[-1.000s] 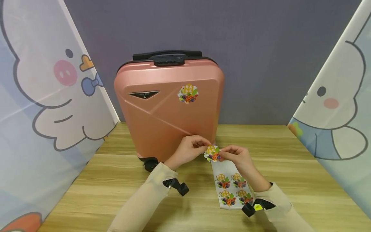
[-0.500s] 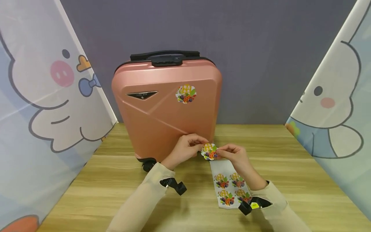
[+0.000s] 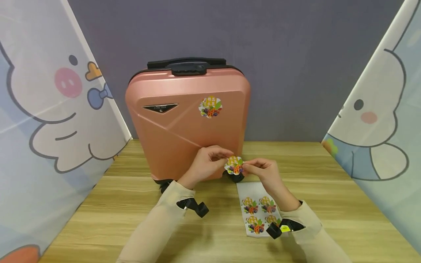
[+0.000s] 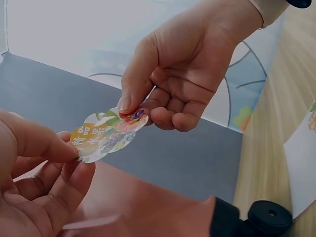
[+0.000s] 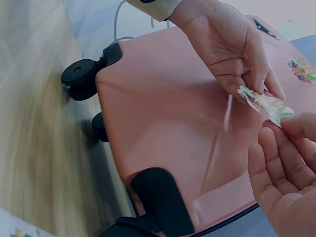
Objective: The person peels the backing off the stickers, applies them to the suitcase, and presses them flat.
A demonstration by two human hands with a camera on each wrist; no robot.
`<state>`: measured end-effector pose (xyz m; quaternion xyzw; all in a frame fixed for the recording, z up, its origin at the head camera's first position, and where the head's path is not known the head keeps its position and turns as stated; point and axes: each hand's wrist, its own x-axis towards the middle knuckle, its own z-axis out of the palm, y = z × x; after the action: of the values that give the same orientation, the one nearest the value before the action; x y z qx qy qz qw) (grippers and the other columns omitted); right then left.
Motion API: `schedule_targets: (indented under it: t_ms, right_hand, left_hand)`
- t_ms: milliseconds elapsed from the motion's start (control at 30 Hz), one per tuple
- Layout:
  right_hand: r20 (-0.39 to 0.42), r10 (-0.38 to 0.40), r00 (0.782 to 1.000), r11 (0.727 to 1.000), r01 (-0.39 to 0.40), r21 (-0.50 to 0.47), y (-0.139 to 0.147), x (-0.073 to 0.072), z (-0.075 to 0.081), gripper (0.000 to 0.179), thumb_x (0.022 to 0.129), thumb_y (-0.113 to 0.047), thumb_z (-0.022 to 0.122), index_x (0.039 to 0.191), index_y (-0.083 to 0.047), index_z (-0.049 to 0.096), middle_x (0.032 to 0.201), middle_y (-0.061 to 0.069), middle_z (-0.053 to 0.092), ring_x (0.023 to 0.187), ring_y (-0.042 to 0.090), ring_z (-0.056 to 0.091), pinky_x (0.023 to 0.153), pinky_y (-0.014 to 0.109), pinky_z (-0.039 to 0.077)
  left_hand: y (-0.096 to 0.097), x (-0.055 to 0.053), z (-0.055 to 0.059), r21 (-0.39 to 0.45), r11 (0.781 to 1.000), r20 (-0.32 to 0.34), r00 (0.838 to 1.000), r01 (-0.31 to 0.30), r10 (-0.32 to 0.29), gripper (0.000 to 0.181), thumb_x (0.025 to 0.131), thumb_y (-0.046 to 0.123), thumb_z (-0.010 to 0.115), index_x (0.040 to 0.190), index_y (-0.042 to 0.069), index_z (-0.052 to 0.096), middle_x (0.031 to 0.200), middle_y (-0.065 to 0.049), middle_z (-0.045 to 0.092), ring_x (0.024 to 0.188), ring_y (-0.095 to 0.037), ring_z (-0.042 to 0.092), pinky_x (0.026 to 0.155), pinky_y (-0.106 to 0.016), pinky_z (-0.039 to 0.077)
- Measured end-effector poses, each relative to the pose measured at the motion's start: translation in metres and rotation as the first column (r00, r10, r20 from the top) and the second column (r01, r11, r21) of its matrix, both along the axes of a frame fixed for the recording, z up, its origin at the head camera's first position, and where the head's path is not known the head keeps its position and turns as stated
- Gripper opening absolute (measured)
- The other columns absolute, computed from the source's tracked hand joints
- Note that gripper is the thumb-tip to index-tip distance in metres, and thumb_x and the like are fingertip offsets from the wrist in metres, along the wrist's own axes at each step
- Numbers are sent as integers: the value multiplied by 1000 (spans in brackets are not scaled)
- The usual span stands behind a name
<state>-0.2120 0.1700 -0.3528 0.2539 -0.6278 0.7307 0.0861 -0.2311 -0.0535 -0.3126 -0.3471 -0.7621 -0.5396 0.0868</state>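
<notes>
Between both hands is a round, scallop-edged fruit sticker (image 3: 234, 166), held up in front of the lower right of a pink suitcase (image 3: 184, 128). My left hand (image 3: 208, 160) pinches its left edge between thumb and fingers. On the opposite edge, my right hand (image 3: 263, 173) pinches it the same way. In the left wrist view the sticker (image 4: 109, 134) spans the gap between the two hands, printed side showing. A matching sticker (image 3: 210, 107) is stuck on the suitcase's upper right front. Below the right hand lies a white sticker sheet (image 3: 248, 190) bearing several more fruit stickers.
The suitcase stands upright on the wooden table (image 3: 108, 219), with a black handle (image 3: 186, 62) on top and black wheels (image 5: 81, 74) below. A grey panel (image 3: 289, 73) rises behind it. Cartoon-printed panels (image 3: 29, 109) flank both sides.
Both hands have lifted the sticker slightly up and to the left, away from the sheet and nearer the suitcase. The view has also shifted a little. Both pinches stay in place.
</notes>
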Motion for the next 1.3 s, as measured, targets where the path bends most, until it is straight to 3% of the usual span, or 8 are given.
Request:
schedule_targets:
  t_ms: [367,667,900,1133,1300]
  right_hand:
    - [26,72,997,994,-70,-79,-11,-4,9,28,94,9,60,89,-12,77,82,4,74,72,15,73,67,33,60]
    - [-2,97,995,988,-96,-122,-16,-8,13,29,94,10,58,90,-12,77,83,4,75,73,15,73,68,32,60]
    - [-41,106,993,980,-112,-164,-20,-11,18,26,93,9,60,91,-10,77,81,6,74,72,16,73,67,33,60]
    - [-53,71,996,968,-81,-236,-23,-14,28,32,92,13,57,89,-11,78,82,5,75,70,14,73,62,27,58]
    - [-60,36,998,962,-51,-269,-25,-13,35,32,90,14,57,87,-11,77,83,4,74,68,14,72,65,27,59]
  left_hand:
    - [-5,-1,21,-18,999,-29,999,-28,27,21,89,-7,65,107,-1,75,101,-12,73,82,-18,69,69,-30,56]
    - [-5,1,32,-3,999,-65,997,-52,52,20,90,-9,64,105,-2,75,100,-12,73,85,-19,70,65,-26,53]
    - [-6,1,43,-12,998,-80,995,-60,59,19,90,-10,64,105,-3,75,101,-13,73,91,-21,70,75,-29,56]
    - [-2,2,55,7,999,-108,993,-53,54,19,91,-9,64,106,-3,74,101,-13,73,92,-21,70,78,-29,57]
    - [-1,3,61,-10,997,-133,988,-79,77,23,91,-9,64,111,-2,73,100,-12,72,92,-20,70,80,-28,56]
